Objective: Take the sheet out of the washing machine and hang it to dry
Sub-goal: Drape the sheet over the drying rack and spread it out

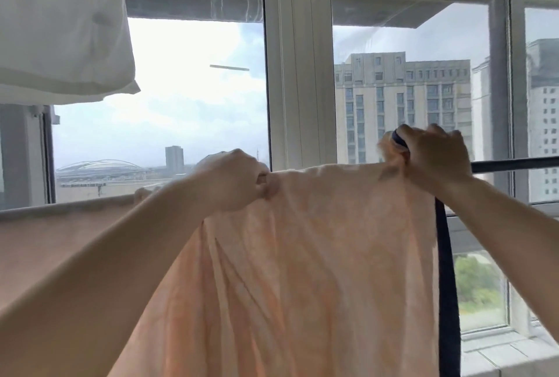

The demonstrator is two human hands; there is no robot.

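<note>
A pale peach sheet with a dark navy border along its right edge hangs over a dark horizontal rod in front of the window. My left hand is closed on a bunch of the sheet's top edge near the middle. Further right, my right hand grips the sheet's top corner, navy border included, just above the rod. The sheet drapes down toward me and covers the rod between my hands. Left of my left hand the cloth continues along the rod.
A white cloth hangs overhead at the top left. Large white-framed windows stand right behind the rod, with a tiled sill at the lower right. Buildings and sky show outside.
</note>
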